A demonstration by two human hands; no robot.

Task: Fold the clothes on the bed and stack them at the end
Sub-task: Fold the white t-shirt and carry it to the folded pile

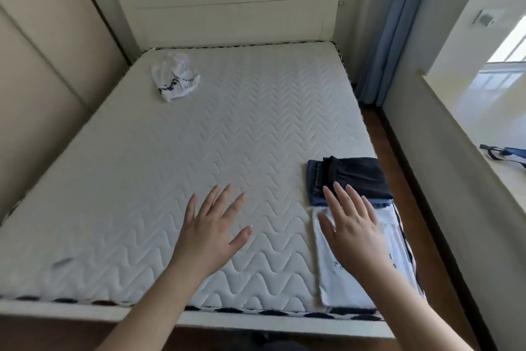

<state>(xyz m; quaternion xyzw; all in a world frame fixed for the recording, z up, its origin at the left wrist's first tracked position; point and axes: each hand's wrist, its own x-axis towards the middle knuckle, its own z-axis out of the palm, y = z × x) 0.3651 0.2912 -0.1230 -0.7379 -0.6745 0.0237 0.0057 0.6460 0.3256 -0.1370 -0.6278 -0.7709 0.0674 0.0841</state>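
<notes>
Clothes on the bed (199,137) — two folded items sit at the near right corner, one crumpled white garment (175,77) lies far off near the headboard (225,0), toward the left side. Folded white garment (341,279) lies flat along the right edge at the foot end; just beyond it, touching, a dark folded stack (355,177) (black piece on top, navy layers showing under it). My right hand (353,225) is spread flat, fingers straight, over the join between white garment and dark stack — fingertips reach onto the dark fabric, and whether the palm presses down or hovers I cannot tell. My left hand (210,228) is open too, fingers splayed, holding nothing, over bare quilted mattress, well apart from any garment. Both forearms come in from the foot end. Blue curtain (381,37) hangs at the right past the headboard; a window ledge (455,137) runs along the right wall with a blue strap (503,152) lying on it.
</notes>
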